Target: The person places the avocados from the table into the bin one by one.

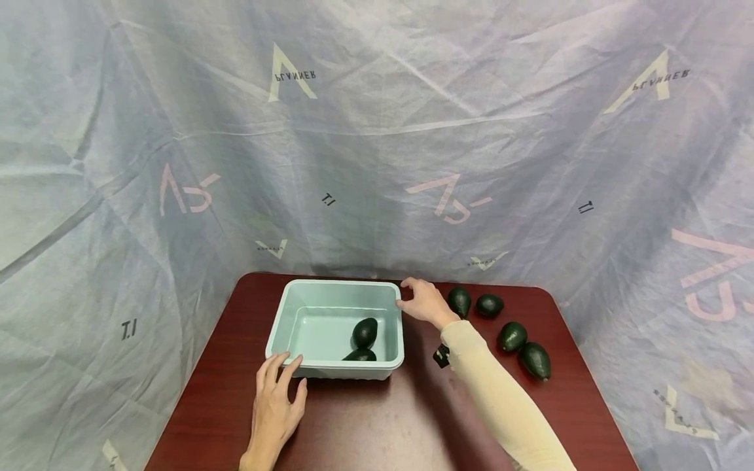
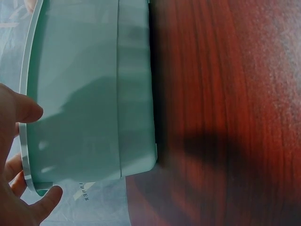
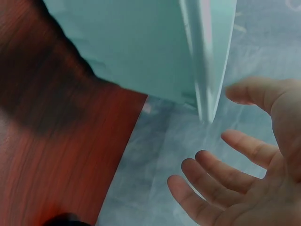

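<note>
A pale green plastic bin [image 1: 340, 374] stands on the table with two dark green avocados inside; one avocado [image 1: 365, 333] shows fully, the other [image 1: 362, 355] is partly hidden by the front wall. My left hand [image 1: 274, 405] is at the bin's near left corner, fingers spread over the rim [image 2: 24, 141] and thumb [image 2: 30, 110] apart in front of the outer wall. Whether it touches the rim I cannot tell. At the far right corner, my right hand [image 1: 425, 303] is spread around the rim, its thumb [image 3: 244, 92] close to the edge. It holds nothing.
To the right of the bin, several loose avocados lie on the dark red wooden table [image 1: 347, 432]: two near the back [image 1: 459, 301] and two farther right [image 1: 535, 360]. A grey printed sheet [image 1: 377, 163] hangs behind and at both sides.
</note>
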A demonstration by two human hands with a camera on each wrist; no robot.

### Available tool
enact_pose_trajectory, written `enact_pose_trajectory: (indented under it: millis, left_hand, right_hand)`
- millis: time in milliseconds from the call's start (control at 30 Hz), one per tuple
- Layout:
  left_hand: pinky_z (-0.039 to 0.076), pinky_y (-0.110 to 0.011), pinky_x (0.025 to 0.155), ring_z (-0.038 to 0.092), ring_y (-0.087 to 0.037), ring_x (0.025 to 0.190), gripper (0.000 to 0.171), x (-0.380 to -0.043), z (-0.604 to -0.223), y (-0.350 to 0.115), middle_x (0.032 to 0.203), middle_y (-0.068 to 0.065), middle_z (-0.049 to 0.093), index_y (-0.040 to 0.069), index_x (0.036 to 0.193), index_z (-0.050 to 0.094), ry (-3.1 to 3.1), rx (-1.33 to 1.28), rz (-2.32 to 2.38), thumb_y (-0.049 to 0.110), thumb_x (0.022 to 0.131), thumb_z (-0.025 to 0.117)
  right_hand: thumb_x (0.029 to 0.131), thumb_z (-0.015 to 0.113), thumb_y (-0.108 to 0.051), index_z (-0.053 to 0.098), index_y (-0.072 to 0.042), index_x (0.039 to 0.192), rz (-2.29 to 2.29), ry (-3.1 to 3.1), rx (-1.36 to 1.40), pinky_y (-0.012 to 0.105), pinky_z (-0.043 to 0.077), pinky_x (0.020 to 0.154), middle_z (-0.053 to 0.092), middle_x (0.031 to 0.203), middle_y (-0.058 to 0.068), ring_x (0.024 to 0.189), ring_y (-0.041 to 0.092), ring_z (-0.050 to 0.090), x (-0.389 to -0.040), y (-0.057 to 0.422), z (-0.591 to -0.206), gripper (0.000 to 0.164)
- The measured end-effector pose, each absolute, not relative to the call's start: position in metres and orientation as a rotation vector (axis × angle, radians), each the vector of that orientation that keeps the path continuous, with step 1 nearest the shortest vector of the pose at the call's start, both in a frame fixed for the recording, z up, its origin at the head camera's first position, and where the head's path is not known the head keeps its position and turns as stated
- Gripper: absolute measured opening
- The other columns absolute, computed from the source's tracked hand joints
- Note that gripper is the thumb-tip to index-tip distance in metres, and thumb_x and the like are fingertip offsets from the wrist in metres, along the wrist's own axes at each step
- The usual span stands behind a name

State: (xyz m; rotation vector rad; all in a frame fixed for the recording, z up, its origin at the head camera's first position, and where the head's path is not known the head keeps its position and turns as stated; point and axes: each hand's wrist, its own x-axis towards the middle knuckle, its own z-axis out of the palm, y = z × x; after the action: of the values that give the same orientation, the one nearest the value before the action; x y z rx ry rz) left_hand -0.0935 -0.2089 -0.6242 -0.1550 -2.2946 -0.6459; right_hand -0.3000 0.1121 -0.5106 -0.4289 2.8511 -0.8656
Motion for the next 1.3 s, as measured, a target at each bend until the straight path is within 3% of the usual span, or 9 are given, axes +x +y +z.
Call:
enact_pose_trajectory:
  millis: [633,1300]
  left_hand:
    - [0.043,-0.047,0.098,0.052,-0.047,0.131,0.050,-0.094,-0.624,-0.208,0.134,-0.020,0.066,0.008,0.127,0.076,-2.272,-0.172,-0.658,0.002,0.078,0.083]
    - [0.045,-0.047,0.097,0.051,-0.045,0.134,0.051,-0.093,-0.625,-0.207,0.136,-0.019,0.065,0.008,0.128,0.075,-2.287,-0.157,-0.662,0.002,0.078,0.084]
  right_hand:
    - [0.097,0.075,-0.031,0.062,-0.007,0.145,-0.868,2.854,-0.335,0.057,0.054,0.105,0.066,0.141,0.019,0.127,0.038,0.065,-0.300,0.145,-0.540,0.055]
    - [0.096,0.074,-0.030,0.063,-0.007,0.144,-0.852,2.855,-0.260,0.060,0.052,0.106,0.064,0.145,0.023,0.130,0.043,0.063,-0.291,0.169,-0.560,0.054]
